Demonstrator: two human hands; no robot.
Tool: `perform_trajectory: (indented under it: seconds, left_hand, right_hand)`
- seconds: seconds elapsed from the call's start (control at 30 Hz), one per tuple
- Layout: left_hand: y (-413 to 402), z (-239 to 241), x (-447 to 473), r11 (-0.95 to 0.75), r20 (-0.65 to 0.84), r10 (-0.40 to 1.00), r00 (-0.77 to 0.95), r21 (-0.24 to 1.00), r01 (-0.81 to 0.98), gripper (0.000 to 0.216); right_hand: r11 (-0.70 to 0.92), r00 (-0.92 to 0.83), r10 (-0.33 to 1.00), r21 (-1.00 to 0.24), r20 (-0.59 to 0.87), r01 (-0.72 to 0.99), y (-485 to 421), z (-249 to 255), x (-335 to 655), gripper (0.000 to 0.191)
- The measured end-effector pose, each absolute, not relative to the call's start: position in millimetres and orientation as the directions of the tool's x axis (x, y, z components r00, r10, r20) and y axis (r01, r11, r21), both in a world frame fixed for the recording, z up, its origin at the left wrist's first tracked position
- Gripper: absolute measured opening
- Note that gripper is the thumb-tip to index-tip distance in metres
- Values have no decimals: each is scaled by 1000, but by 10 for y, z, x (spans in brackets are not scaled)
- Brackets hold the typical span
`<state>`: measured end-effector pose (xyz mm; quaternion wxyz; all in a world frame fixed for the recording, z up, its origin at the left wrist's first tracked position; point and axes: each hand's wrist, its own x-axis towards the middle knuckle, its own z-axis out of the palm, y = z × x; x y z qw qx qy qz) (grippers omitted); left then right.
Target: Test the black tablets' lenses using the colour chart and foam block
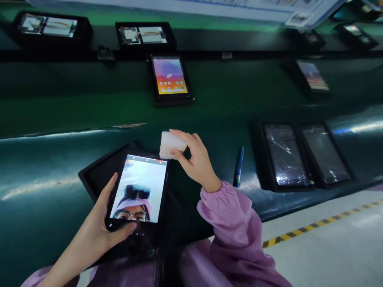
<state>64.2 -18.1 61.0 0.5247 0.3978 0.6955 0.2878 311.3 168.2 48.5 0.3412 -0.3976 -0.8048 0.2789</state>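
Left hand [103, 223] grips a black rectangular tablet with lit screen [139, 191], thumb pressed on its lower edge, over a black tray [95, 173]. Right hand [196, 161] pinches a white folded cloth pad [170, 144] at the tablet's one o'clock corner. Blue pen [238, 167] at three o'clock on the green conveyor belt [60, 159].

Bare green belt [44, 167] lay open across the left and centre of the frame. At lower centre a black tray [98, 171] blocked the way. A pen [238, 167] lay right of centre, two tablets [287, 155] just beyond it. A lit tablet [170, 77] stood upper centre.
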Motion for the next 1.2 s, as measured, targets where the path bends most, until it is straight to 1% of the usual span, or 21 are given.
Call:
perform_trajectory:
  seconds: [0.1,0.2,0.37,0.57,0.7,0.8,0.87,1.03,1.2]
  left_hand:
    - [-178,604,598,502,-495,863,-105,814,293,110]
    - [-175,609,577,501,-498,862,-97,804,322,111]
    - [-151,649,573,466,-477,877,-60,814,345,115]
    - [-110,731,606,484,-495,867,-64,802,350,114]
    - [-121,691,578,488,-501,862,-76,780,392,115]
    - [-143,644,515,448,-480,876,-36,787,424,118]
    - [-150,646,480,442,-486,874,4,797,412,121]
    - [-135,750,473,503,-550,835,38,788,354,120]
    - [-118,776,485,483,-531,846,45,801,353,122]
  right_hand:
    - [568,-447,814,-667,371,481,1693,460,3101,36]
    - [597,-454,798,-628,396,500,1709,434,3092,35]
    - [628,-460,775,-608,433,486,1725,413,3081,33]
    - [625,-442,780,-590,443,511,1722,403,3074,34]
    - [641,-447,767,-579,461,503,1723,404,3070,34]
    - [645,-450,764,-580,462,498,1723,404,3068,35]
    - [653,-451,757,-572,473,496,1726,396,3067,34]
    - [694,-452,720,-545,526,471,1749,364,3063,35]
    - [689,-452,725,-541,521,482,1751,369,3056,35]
